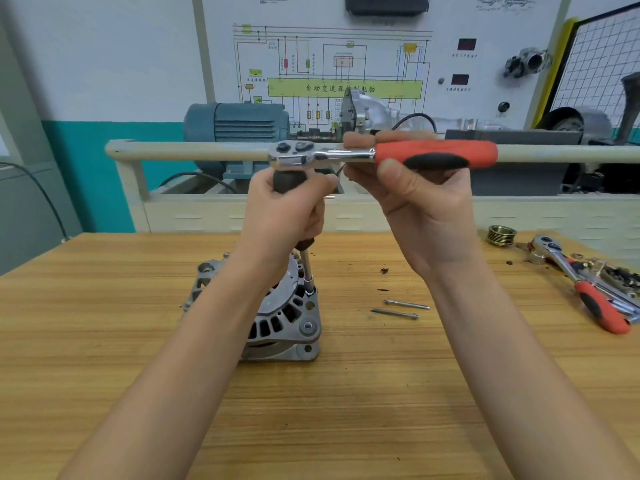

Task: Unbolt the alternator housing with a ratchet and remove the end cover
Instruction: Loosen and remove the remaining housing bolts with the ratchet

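A grey alternator (277, 323) stands on the wooden table (381, 393), partly hidden by my left forearm. My left hand (284, 209) grips the dark handle of an upright extension driver (306, 268), whose socket sits on a bolt at the housing's right edge. A ratchet (381, 155) with a red and black handle lies level on top of that handle, its chrome head over the driver. My right hand (422, 206) holds the ratchet near the neck of its handle, between thumb and fingers.
Two long bolts (401, 308) lie on the table right of the alternator. A pulley (501, 234), a second red-handled ratchet (581, 282) and loose parts sit at the far right. Behind the table stands a training bench with a blue motor (235, 123) and a rail (194, 150).
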Tool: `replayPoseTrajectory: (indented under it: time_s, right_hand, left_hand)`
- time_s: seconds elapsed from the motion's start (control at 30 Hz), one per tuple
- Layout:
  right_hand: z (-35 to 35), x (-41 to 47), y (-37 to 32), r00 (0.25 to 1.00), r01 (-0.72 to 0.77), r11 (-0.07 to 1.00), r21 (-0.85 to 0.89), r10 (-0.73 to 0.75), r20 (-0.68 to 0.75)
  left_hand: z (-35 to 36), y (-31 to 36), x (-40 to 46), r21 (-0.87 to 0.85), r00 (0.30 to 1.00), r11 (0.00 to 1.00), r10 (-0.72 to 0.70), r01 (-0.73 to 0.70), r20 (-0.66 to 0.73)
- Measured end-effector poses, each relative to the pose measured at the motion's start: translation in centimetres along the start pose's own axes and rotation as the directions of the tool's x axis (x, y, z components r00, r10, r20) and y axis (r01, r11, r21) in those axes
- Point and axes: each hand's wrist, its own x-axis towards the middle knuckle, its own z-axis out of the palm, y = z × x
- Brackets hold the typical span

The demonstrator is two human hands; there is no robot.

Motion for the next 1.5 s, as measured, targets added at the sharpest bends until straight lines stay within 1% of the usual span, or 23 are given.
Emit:
replayPoseTrajectory:
  time_s: [0.07, 0.1, 0.17, 0.23, 0.3, 0.4, 0.47, 0.53, 0.6, 0.67, 0.73, 0.83, 0.9, 0.93, 0.97, 1.0, 1.07, 1.13, 1.23, 1.3, 1.33, 1.4, 1.5]
  right_hand:
    - [0.1, 0.0, 0.0, 1.0, -0.003, 1.0, -0.001, 0.003, -0.013]
    - [0.1, 0.1, 0.1, 0.999, -0.03, 0.999, 0.032, 0.031, -0.04]
    - [0.1, 0.2, 0.1, 0.988, -0.096, 0.989, 0.113, 0.108, -0.107]
    - [0.1, 0.3, 0.2, 0.974, -0.16, 0.971, 0.178, 0.184, -0.132]
    - [0.2, 0.3, 0.3, 0.968, -0.193, 0.956, 0.221, 0.222, -0.115]
    - [0.2, 0.3, 0.1, 0.975, -0.168, 0.956, 0.239, 0.197, -0.103]
    - [0.1, 0.2, 0.0, 0.984, -0.123, 0.974, 0.191, 0.146, -0.107]
    - [0.2, 0.0, 0.1, 0.992, -0.072, 0.989, 0.13, 0.084, -0.089]
    - [0.3, -0.1, 0.3, 0.999, 0.004, 1.0, 0.029, -0.002, -0.049]
    - [0.5, -0.3, 0.4, 0.998, 0.064, 0.997, -0.048, -0.064, -0.003]
    - [0.5, -0.2, 0.4, 0.999, 0.048, 0.999, -0.021, -0.048, -0.022]
    - [0.5, 0.1, 0.4, 0.986, -0.081, 0.988, 0.129, 0.099, -0.136]
    - [0.5, 0.1, 0.7, 0.97, -0.162, 0.965, 0.209, 0.194, -0.147]
    - [0.6, 0.1, 0.8, 0.965, -0.188, 0.953, 0.239, 0.224, -0.134]
    - [0.7, 0.2, 0.9, 0.964, -0.2, 0.943, 0.266, 0.238, -0.121]
    - [0.7, 0.2, 1.0, 0.965, -0.199, 0.938, 0.285, 0.238, -0.111]
    - [0.5, 0.2, 0.8, 0.971, -0.171, 0.939, 0.297, 0.211, -0.108]
    - [0.2, 0.2, 0.5, 0.979, -0.138, 0.955, 0.261, 0.172, -0.111]
    - [0.1, 0.0, 0.4, 0.992, -0.084, 0.987, 0.141, 0.095, -0.078]
    - [0.1, -0.1, 0.5, 1.0, -0.006, 1.0, 0.011, 0.006, -0.016]
    - [0.2, -0.2, 0.5, 1.0, 0.024, 0.999, -0.028, -0.023, 0.012]
    - [0.1, -0.1, 0.3, 1.0, 0.027, 0.999, -0.023, -0.027, -0.004]
    - [0.3, 0.1, 0.4, 0.986, -0.093, 0.989, 0.114, 0.107, -0.129]
  left_hand:
    - [0.0, 0.0, -0.1, 0.044, 1.0, 0.999, 0.003, -0.003, 0.0]
    - [-0.2, 0.0, -0.2, 0.07, 0.999, 0.997, 0.012, -0.015, 0.039]
    - [-0.4, 0.0, -0.4, 0.092, 0.979, 0.994, 0.045, -0.064, 0.196]
    - [-0.6, 0.1, -0.5, 0.072, 0.93, 0.994, 0.056, -0.088, 0.363]
    - [-0.6, 0.1, -0.6, 0.067, 0.9, 0.995, 0.038, -0.075, 0.435]
    - [-0.4, 0.2, -0.6, 0.078, 0.921, 0.995, 0.021, -0.056, 0.388]
    - [-0.1, 0.2, -0.5, 0.066, 0.961, 0.997, 0.013, -0.032, 0.277]
    - [0.1, 0.2, -0.4, 0.047, 0.993, 0.999, -0.009, 0.003, 0.12]
    - [0.2, 0.1, -0.3, 0.047, 1.0, 0.999, -0.016, 0.017, -0.015]
    - [0.2, 0.1, -0.2, 0.051, 0.998, 0.999, -0.016, 0.019, -0.065]
    - [0.0, 0.1, -0.2, 0.067, 1.0, 0.998, -0.007, 0.008, -0.011]
    - [-0.5, 0.2, -0.2, 0.05, 0.982, 0.998, 0.018, -0.028, 0.189]
    - [-0.8, 0.1, -0.3, 0.043, 0.935, 0.999, 0.002, -0.018, 0.355]
    - [-0.8, 0.1, -0.4, 0.072, 0.902, 0.997, -0.017, -0.015, 0.432]
    - [-0.8, 0.1, -0.5, 0.111, 0.875, 0.994, -0.042, -0.014, 0.482]
    - [-0.6, 0.1, -0.6, 0.144, 0.865, 0.99, -0.06, -0.014, 0.498]
    - [-0.5, 0.1, -0.6, 0.16, 0.884, 0.987, -0.062, -0.015, 0.463]
    - [-0.4, 0.1, -0.5, 0.129, 0.922, 0.992, -0.046, -0.005, 0.385]
    - [-0.3, 0.0, -0.1, 0.075, 0.986, 0.997, -0.046, 0.034, 0.162]
    - [-0.2, -0.1, 0.1, 0.059, 0.998, 0.997, -0.046, 0.043, 0.05]
    - [-0.2, -0.1, 0.0, 0.069, 0.998, 0.997, -0.045, 0.042, 0.036]
    - [-0.3, -0.1, 0.0, 0.102, 0.996, 0.994, -0.04, 0.032, 0.085]
    - [-0.9, 0.1, -0.1, 0.091, 0.957, 0.996, -0.012, -0.015, 0.289]
